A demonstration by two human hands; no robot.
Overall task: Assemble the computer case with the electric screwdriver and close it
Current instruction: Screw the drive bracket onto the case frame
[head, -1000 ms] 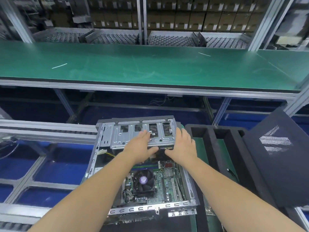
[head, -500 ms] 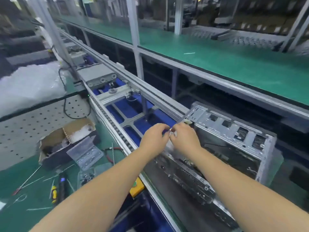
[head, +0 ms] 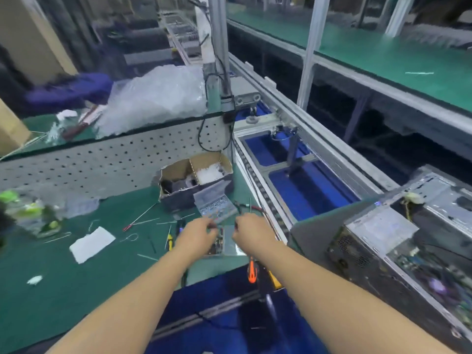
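Note:
The open computer case (head: pixel 398 241) stands on its side at the right, with its motherboard and metal frame showing. My left hand (head: pixel 198 235) and my right hand (head: pixel 251 232) hover close together over a small clear parts box (head: pixel 227 244) on the green bench. The fingers of both hands are curled down at the box's edges. Blur hides whether either hand holds anything. An orange-handled screwdriver (head: pixel 252 270) lies at the bench's front edge beside a yellow and black tool (head: pixel 272 277), just under my right forearm.
A torn cardboard box (head: pixel 194 175) and a clear screw case (head: pixel 215 205) sit behind my hands. Thin screwdrivers, wires and a white cloth (head: pixel 92 244) are scattered on the green bench (head: pixel 76 290). A roller conveyor rail (head: pixel 265 198) runs between bench and case. A perforated panel (head: pixel 102 162) backs the bench.
My view has swung left from the case to the bench. Both hands left the case's drive cage and moved to the small clear box on the bench.

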